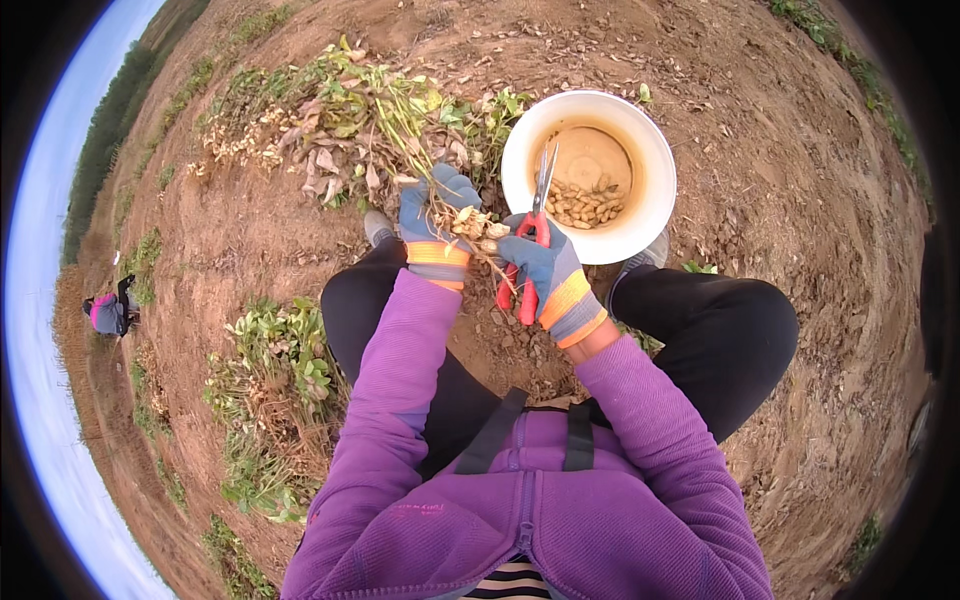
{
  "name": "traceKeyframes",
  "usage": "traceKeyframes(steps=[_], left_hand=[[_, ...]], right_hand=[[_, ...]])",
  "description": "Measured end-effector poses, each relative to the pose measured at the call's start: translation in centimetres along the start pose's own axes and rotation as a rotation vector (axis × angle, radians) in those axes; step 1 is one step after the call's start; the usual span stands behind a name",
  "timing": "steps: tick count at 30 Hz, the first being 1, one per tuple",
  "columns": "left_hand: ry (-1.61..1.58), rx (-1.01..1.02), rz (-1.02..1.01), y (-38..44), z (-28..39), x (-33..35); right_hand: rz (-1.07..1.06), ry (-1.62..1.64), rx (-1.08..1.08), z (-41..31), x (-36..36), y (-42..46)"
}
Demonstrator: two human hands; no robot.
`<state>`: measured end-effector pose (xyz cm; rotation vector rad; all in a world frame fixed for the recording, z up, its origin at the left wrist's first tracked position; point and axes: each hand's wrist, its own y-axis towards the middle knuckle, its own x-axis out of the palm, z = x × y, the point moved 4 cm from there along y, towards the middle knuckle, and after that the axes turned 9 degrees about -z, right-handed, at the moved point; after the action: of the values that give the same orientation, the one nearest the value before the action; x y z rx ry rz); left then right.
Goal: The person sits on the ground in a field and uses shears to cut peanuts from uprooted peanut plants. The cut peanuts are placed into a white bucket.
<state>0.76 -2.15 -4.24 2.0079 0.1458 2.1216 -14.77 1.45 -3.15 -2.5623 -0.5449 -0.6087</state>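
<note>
Both hands wear blue-grey gloves with orange-striped cuffs. My left hand (437, 217) is closed around the stems of a peanut plant (397, 124), whose leaves spread away at the upper left. Pale pods with thin roots (472, 225) hang between the two hands. My right hand (546, 262) holds red-handled scissors (541, 187), blades pointing up over the near left rim of a white bucket; its fingertips are at the pods. Shelled-looking detail is too small to tell, but a small heap of peanut pods (585, 204) lies inside the white bucket (655, 217).
Pulled peanut plants (330, 112) lie beyond my left hand, with another pile (277, 375) left of my knee. Bare brown soil (750, 150) surrounds the bucket, which stands by my right shoe (645, 255). A person (109, 312) is far off at the left.
</note>
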Motion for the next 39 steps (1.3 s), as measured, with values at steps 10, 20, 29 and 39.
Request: traceKeyframes(steps=[10,20,29,39], left_hand=[[-0.216,0.078,0.018,0.4,3.0,1.4],[-0.262,0.038,0.013,0.7,0.3,3.3],[0.049,-0.145,-0.079,-0.5,-0.9,3.2],[0.089,-0.091,-0.025,-0.9,-1.1,1.3]], right_hand=[[0.13,-0.206,-0.046,-3.0,-4.4,1.2],[0.052,-0.454,-0.275,-4.6,-0.9,0.5],[-0.079,-0.454,-0.315,-3.3,2.6,0.4],[-0.065,-0.545,-0.323,-2.0,2.8,0.4]])
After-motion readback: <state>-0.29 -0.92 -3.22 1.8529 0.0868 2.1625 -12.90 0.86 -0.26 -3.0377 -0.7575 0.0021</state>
